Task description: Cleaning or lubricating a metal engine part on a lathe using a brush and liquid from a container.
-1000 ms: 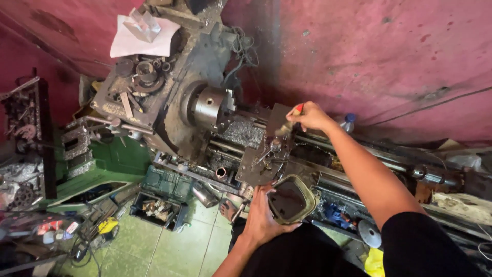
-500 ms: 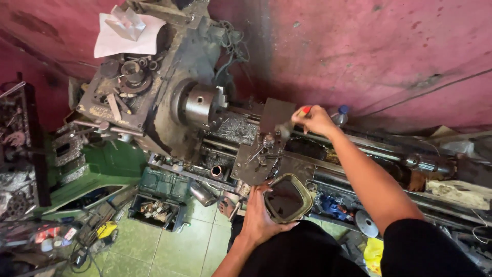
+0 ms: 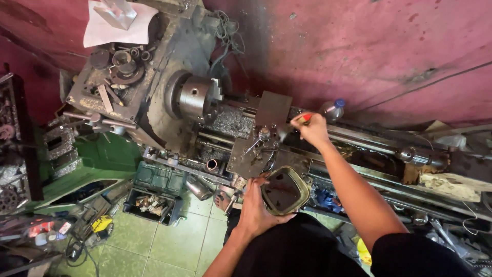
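Note:
I stand over a worn metal lathe [image 3: 169,97] with a steel chuck [image 3: 197,98]. My left hand [image 3: 256,208] grips a rounded olive-green tin [image 3: 284,191] with dark liquid inside, held level in front of the carriage [image 3: 256,151]. My right hand [image 3: 311,128] reaches over the carriage and pinches a small brush with a red handle [image 3: 304,118], its tip beside the dark tool block [image 3: 274,110]. Metal shavings [image 3: 233,123] lie in the bed below the chuck.
A white paper and loose parts rest on the headstock top [image 3: 113,31]. A plastic bottle [image 3: 333,109] stands against the pink wall. An open green toolbox [image 3: 154,192] sits on the tiled floor. Cluttered racks [image 3: 20,154] stand at the left.
The view has shifted down and left. My right hand with the brush has stayed over the carriage, and my left hand keeps the tin in place.

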